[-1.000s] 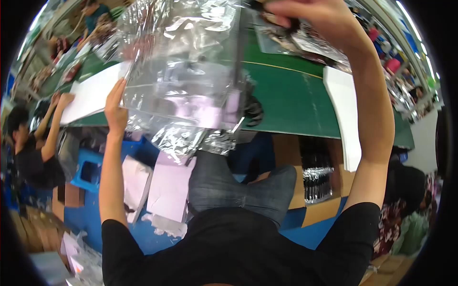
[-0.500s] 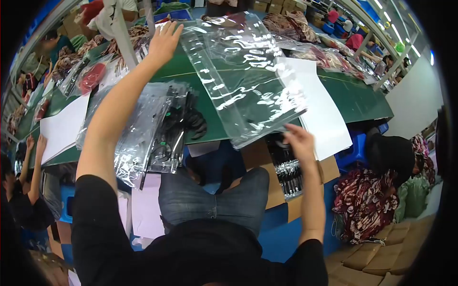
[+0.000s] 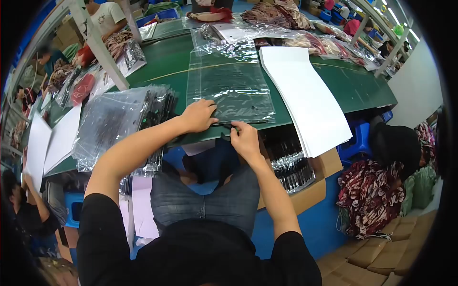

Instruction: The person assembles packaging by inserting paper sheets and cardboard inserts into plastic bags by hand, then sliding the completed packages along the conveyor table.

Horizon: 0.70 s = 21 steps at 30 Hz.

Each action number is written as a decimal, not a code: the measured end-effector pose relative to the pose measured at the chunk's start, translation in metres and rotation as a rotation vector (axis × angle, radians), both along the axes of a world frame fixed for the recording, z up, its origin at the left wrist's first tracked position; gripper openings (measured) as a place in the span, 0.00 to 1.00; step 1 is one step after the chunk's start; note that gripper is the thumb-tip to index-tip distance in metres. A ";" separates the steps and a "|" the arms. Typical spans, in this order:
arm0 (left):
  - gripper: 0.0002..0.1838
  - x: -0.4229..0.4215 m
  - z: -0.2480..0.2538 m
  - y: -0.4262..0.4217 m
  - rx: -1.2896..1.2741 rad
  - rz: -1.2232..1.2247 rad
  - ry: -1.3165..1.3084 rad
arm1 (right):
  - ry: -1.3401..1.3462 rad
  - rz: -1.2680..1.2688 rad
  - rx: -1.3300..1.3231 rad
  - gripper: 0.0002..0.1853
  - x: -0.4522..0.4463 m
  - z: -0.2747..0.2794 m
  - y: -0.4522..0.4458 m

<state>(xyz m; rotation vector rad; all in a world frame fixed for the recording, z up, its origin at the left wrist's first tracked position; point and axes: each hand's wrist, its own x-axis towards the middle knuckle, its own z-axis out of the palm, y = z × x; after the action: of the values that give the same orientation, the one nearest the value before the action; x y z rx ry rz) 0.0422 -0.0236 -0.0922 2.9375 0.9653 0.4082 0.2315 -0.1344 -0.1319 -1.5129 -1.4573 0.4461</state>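
A large clear plastic bag lies flat on the green table, its near edge toward me. My left hand is at the bag's near left corner, fingers bent over its edge. Just right of it, my right hand pinches a dark, narrow piece at the same edge; most of the piece is hidden, so its kind is unclear. To the left is a pile of clear bags with dark items in it. Beside my right forearm, a cardboard box holds several black items in shiny clear wrapping.
White paper sheets lie right of the bag, hanging over the edge of the green table. A slanted white post rises at the left. Patterned fabric is heaped at the right. Other people work at the left and back.
The bag has come down from the air to lie flat on the table. My left hand has moved down to its near edge; my right hand has moved left from the box.
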 end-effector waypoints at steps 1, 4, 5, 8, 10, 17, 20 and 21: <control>0.22 0.002 0.001 0.000 0.001 -0.007 -0.001 | -0.014 0.007 -0.004 0.13 0.001 0.002 -0.001; 0.31 0.006 0.011 -0.001 -0.138 0.162 0.129 | -0.036 0.009 -0.016 0.13 0.001 0.003 -0.004; 0.31 0.008 0.010 0.001 -0.138 0.151 0.127 | -0.071 0.014 -0.021 0.12 0.003 0.003 -0.003; 0.35 0.012 0.009 0.013 0.071 0.146 0.044 | -0.156 0.014 -0.028 0.11 0.005 0.007 -0.001; 0.36 0.017 0.014 0.025 -0.079 0.169 0.050 | -0.161 -0.004 -0.062 0.11 0.002 0.014 -0.004; 0.34 0.032 0.043 0.002 -0.445 0.118 0.243 | -0.193 -0.017 -0.100 0.11 0.004 0.017 -0.007; 0.31 0.032 0.029 -0.044 -0.252 -0.020 0.595 | -0.183 -0.031 -0.154 0.11 0.007 0.019 -0.019; 0.28 0.023 0.015 -0.060 -0.135 -0.052 0.409 | -0.211 -0.018 -0.156 0.10 0.007 0.018 -0.024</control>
<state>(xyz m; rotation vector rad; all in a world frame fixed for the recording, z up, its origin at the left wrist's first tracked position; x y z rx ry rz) 0.0654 -0.0832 -0.0772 2.9672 0.8994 -0.2621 0.2384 -0.1583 -0.1139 -1.7384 -1.6002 0.4061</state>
